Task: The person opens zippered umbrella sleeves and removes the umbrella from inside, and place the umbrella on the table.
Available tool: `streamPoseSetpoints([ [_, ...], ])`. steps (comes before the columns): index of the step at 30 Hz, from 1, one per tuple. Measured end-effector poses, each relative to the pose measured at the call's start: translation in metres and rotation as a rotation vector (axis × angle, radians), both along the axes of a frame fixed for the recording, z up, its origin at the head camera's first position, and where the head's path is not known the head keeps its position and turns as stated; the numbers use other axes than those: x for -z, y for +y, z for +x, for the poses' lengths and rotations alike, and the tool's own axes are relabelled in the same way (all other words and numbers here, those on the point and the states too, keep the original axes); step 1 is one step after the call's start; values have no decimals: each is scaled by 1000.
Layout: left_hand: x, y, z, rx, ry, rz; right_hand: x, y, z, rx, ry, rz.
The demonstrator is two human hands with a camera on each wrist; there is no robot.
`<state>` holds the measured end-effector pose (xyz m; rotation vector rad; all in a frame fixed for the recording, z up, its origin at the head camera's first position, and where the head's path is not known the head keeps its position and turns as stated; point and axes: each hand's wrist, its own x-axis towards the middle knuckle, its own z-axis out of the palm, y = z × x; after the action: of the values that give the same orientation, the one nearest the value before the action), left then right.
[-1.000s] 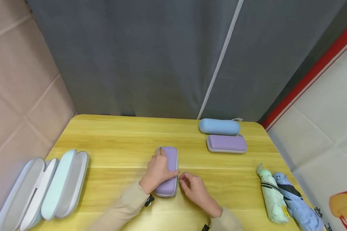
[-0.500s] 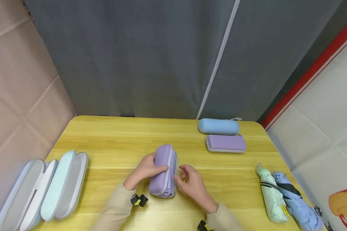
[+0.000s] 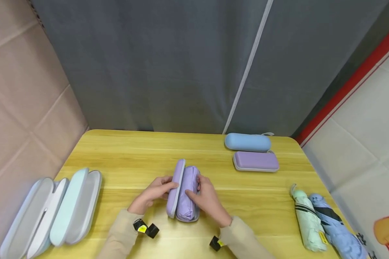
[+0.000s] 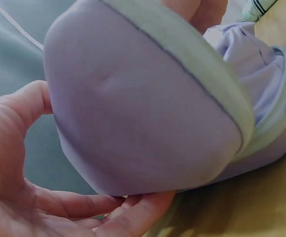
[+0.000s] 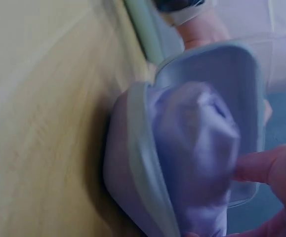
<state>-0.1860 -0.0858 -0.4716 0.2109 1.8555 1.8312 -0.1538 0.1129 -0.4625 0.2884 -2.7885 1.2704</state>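
A purple zip case point(image 3: 175, 190) stands unzipped at the front middle of the table, its lid raised to the left. Thumb and fingers of my left hand point(image 3: 153, 194) grip that lid; the left wrist view shows them at its outer side point(image 4: 133, 113). In the case's other half lies a folded purple umbrella point(image 3: 188, 194), its fabric bunched at the end in the right wrist view point(image 5: 202, 148). My right hand point(image 3: 209, 199) holds the umbrella between thumb and fingers, the thumb across its top.
At the left lie two opened cases, a white-blue one point(image 3: 35, 216) and a mint one point(image 3: 69, 207). A closed blue case point(image 3: 247, 142) and a closed purple case point(image 3: 256, 161) sit back right. A mint umbrella point(image 3: 309, 223) and a blue umbrella point(image 3: 338, 230) lie at the right edge.
The case's lid has swung up and left with my left hand, uncovering the purple umbrella. My right hand has moved from the case's right side onto the umbrella.
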Motion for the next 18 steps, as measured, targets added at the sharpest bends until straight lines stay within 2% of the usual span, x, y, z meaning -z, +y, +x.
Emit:
streamPoseSetpoints([
  [6,-1,2,2,29,15,24,-2,-17,-6,44,16,192],
  [10,-2,2,3,21,29,14,-2,-28,-9,53,6,289],
  [12,-2,2,3,12,32,5,-2,-33,-10,64,-27,316],
  [18,-1,2,4,-28,28,-15,0,-39,-12,99,-47,296],
])
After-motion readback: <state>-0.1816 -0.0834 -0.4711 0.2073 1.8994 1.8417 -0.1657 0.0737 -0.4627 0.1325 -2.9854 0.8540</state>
